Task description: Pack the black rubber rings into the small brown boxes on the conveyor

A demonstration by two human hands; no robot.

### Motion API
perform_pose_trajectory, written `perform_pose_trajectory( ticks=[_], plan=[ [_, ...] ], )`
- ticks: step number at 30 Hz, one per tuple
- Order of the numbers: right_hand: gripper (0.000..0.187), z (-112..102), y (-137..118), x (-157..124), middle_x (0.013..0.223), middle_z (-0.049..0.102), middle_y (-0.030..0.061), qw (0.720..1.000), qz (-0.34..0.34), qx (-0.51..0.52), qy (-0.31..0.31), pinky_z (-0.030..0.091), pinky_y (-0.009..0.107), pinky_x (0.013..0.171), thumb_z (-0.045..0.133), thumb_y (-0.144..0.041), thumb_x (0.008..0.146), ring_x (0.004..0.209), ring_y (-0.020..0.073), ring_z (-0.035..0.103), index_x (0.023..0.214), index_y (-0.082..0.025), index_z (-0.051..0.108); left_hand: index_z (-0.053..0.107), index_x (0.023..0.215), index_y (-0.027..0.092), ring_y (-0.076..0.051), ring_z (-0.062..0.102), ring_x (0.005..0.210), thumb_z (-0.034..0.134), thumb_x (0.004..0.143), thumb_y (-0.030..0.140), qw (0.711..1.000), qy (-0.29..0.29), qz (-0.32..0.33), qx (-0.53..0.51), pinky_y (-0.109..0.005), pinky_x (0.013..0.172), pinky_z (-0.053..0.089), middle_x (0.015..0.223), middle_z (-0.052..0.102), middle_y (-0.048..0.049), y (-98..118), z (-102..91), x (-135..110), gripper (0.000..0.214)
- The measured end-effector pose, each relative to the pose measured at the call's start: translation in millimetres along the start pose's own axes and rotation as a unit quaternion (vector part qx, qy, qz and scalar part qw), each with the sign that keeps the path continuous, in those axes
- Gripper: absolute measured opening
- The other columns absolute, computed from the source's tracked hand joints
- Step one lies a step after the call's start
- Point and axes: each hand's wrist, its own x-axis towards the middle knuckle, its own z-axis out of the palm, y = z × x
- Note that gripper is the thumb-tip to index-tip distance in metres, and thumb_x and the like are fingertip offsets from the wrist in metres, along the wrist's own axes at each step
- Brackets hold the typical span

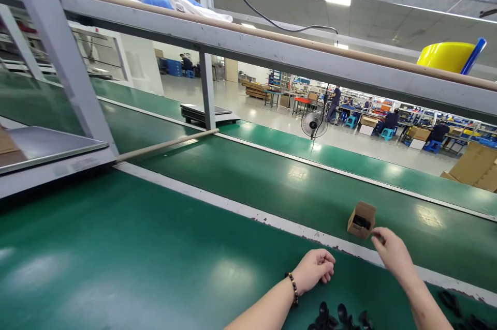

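Spreading across the near side, a green worktop fills the largest share of the scene. Beyond a pale, chipped strip runs a green belt, slanting from the far left to the near right. A grey metal frame crosses above it, one thick post standing at the left. On the far floor, people in dark clothing are seated near crowded tables. A flat, black-edged platform sits beside the frame's middle post, at the far side of the belt. A yellow container rests above the frame's beam at the right, and a round fan stands farther back, below the beam.

At the near right, the left hand is over the worktop, its fingers loosely curled; whether they grip anything I cannot tell. The right hand reaches over the strip, thumb and forefinger drawn together at the right side of a small cardboard box; whether they touch it or pinch something is unclear. The box stands upright on the belt, just beyond the strip, its top open, with a black item inside. Small black parts lie on the worktop below and between the hands, with more at the right edge. A dark beaded bracelet circles the left wrist.
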Motion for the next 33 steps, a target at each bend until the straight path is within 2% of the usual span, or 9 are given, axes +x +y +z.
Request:
perform_pose_trajectory(
  ticks=[3, 5, 9, 14, 17, 20, 26, 30, 33],
  plan=[
    [0.021, 8.7, -20.0, -38.9, 0.08, 0.065, 0.0025, 0.986, -0.055, 0.06, -0.142, 0.044, 0.029, 0.068, 0.046, -0.031, 0.076, 0.073, 0.0188, 0.06, 0.08, -0.023, 0.065, 0.055, 0.079, 0.013, -0.009, 0.053, 0.049, 0.06, 0.067, 0.035, 1.0, 0.0, -0.001, 0.0, -0.024, 0.05, 0.042, 0.059, 0.058, 0.0016, -0.5, 0.6, -0.2, 0.025],
    [0.02, 13.1, -32.4, -61.3, 0.084, 0.066, 0.0014, 0.969, -0.078, 0.084, -0.218, 0.043, 0.027, 0.072, 0.05, -0.026, 0.073, 0.08, 0.0187, 0.06, 0.083, -0.026, 0.066, 0.055, 0.079, 0.013, -0.009, 0.052, 0.048, 0.06, 0.066, 0.034, 1.0, 0.001, -0.001, 0.001, -0.024, 0.05, 0.042, 0.058, 0.058, 0.0017, -1.0, 1.1, 0.0, 0.025],
    [0.034, 21.9, -52.4, -85.8, 0.085, 0.066, 0.0003, 0.952, -0.073, 0.068, -0.288, 0.04, 0.026, 0.068, 0.052, -0.023, 0.07, 0.077, 0.0177, 0.059, 0.101, -0.03, 0.063, 0.055, 0.079, 0.013, -0.009, 0.052, 0.049, 0.06, 0.067, 0.033, 1.0, 0.001, 0.001, 0.005, -0.024, 0.051, 0.042, 0.059, 0.058, 0.0021, -1.9, 1.8, 0.3, 0.024],
    [0.019, 39.1, -57.4, -90.6, 0.064, 0.061, -0.0016, 0.958, -0.049, 0.03, -0.279, 0.033, 0.024, 0.057, 0.049, -0.016, 0.065, 0.062, 0.016, 0.053, 0.076, -0.025, 0.063, 0.056, 0.077, 0.014, -0.009, 0.052, 0.049, 0.06, 0.068, 0.031, 1.0, 0.003, -0.003, 0.012, -0.023, 0.051, 0.042, 0.059, 0.058, 0.0024, -2.7, 2.3, 0.3, 0.02],
    [0.015, 45.5, -51.4, -88.2, 0.063, 0.059, -0.0028, 0.957, -0.031, 0.1, -0.271, 0.033, 0.023, 0.056, 0.048, -0.012, 0.062, 0.06, 0.0136, 0.052, 0.068, -0.022, 0.058, 0.057, 0.078, 0.014, -0.009, 0.052, 0.05, 0.06, 0.069, 0.031, 1.0, 0.001, -0.006, 0.026, -0.023, 0.052, 0.041, 0.06, 0.058, 0.0022, -1.6, 3.4, -1.5, 0.02],
    [0.008, 49.1, -47.1, -83.5, 0.061, 0.056, -0.0023, 0.957, 0.006, 0.181, -0.224, 0.036, 0.023, 0.056, 0.049, -0.015, 0.064, 0.058, 0.0134, 0.051, 0.065, -0.021, 0.055, 0.059, 0.078, 0.014, -0.01, 0.052, 0.054, 0.062, 0.067, 0.032, 0.999, -0.013, -0.009, 0.048, -0.023, 0.053, 0.04, 0.062, 0.059, 0.0019, 1.0, 5.9, -5.3, 0.021],
    [0.01, 60.4, -48.8, -80.1, 0.065, 0.057, -0.0008, 0.923, 0.055, 0.348, -0.156, 0.04, 0.025, 0.059, 0.05, -0.029, 0.072, 0.061, 0.0153, 0.053, 0.07, -0.02, 0.054, 0.062, 0.087, 0.014, -0.013, 0.056, 0.061, 0.061, 0.069, 0.044, 0.994, -0.106, -0.021, 0.03, -0.025, 0.056, 0.041, 0.067, 0.06, 0.0, 4.9, 10.8, -12.3, 0.036],
    [0.01, 57.9, -46.8, -80.2, 0.066, 0.056, -0.0005, 0.946, 0.048, 0.29, -0.136, 0.04, 0.026, 0.058, 0.049, -0.028, 0.073, 0.061, 0.0154, 0.052, 0.069, -0.02, 0.054, 0.061, 0.085, 0.014, -0.012, 0.057, 0.059, 0.064, 0.065, 0.044, 0.994, -0.101, -0.026, 0.017, -0.025, 0.055, 0.041, 0.07, 0.06, 0.0, 0.2, 11.8, -10.8, 0.036],
    [0.003, 52.6, -43.1, -80.2, 0.086, 0.062, 0.0032, 0.954, 0.002, 0.251, -0.164, 0.042, 0.028, 0.069, 0.049, -0.02, 0.066, 0.077, 0.0181, 0.057, 0.064, -0.021, 0.052, 0.06, 0.082, 0.014, -0.011, 0.056, 0.057, 0.066, 0.062, 0.041, 0.996, -0.079, -0.031, 0.014, -0.025, 0.053, 0.041, 0.07, 0.06, -0.0001, -4.6, 12.0, -8.0, 0.035]
  ],
)
